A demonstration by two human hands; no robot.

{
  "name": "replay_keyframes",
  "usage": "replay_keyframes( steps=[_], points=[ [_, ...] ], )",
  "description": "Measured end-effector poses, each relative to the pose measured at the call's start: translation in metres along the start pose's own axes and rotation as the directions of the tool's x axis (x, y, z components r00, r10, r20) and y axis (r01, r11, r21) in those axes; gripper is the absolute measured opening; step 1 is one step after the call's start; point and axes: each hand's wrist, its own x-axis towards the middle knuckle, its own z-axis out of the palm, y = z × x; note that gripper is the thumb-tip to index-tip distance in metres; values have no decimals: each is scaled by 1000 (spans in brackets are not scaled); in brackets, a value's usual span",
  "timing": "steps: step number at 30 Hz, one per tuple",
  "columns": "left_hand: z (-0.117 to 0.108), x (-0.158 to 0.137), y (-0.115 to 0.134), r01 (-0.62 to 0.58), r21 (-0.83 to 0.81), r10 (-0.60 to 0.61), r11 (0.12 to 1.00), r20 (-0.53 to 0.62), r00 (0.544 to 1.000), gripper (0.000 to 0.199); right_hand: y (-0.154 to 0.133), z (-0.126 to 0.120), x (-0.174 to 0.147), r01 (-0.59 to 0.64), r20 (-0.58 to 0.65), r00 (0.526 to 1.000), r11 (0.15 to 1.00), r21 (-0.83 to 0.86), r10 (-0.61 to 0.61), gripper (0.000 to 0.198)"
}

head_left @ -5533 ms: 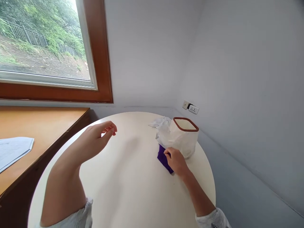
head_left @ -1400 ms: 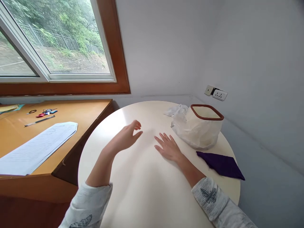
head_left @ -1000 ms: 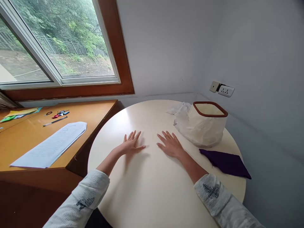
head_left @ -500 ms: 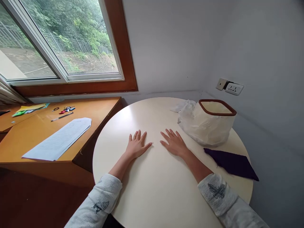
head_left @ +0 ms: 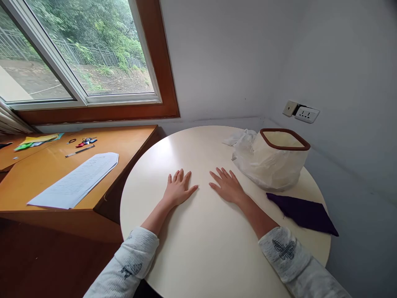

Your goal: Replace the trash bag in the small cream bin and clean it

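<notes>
Both palms rest face down on a round cream table (head_left: 192,248). My left hand (head_left: 178,189) lies flat left of the middle, fingers spread, holding nothing. A short gap away, my right hand (head_left: 228,186) is also flat with its fingers apart and nothing in it. Beyond the right hand stands a bin with a brown rim (head_left: 285,148), wrapped in a whitish plastic bag (head_left: 269,169) whose loose end trails to the left. A dark purple cloth (head_left: 305,213) lies to the right of my right forearm, partly over the table's edge.
On the left is a wooden desk (head_left: 130,142) with printed papers (head_left: 77,180), a pen (head_left: 80,151), keys (head_left: 87,142) and coloured papers (head_left: 39,140). A window (head_left: 93,54) is above it. A power socket (head_left: 307,114) is on the right wall.
The view has shifted very slightly. Both hands stay flat in the same places on the table, and the bin and cloth have not moved.
</notes>
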Motion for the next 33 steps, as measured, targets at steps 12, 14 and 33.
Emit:
replay_keyframes(
  steps=[12,14,33],
  points=[
    [-5,-3,-3,-113,-280,43,953,-244,969,25,7,-4,1,121,-296,955,952,281,-34,26],
    [-5,-3,-4,-112,-304,32,946,-258,966,23,6,-5,1,126,-316,948,949,288,-30,23],
    [1,2,-16,-147,-452,-21,880,-346,938,15,6,-4,2,151,-438,899,939,309,0,18]
  ],
)
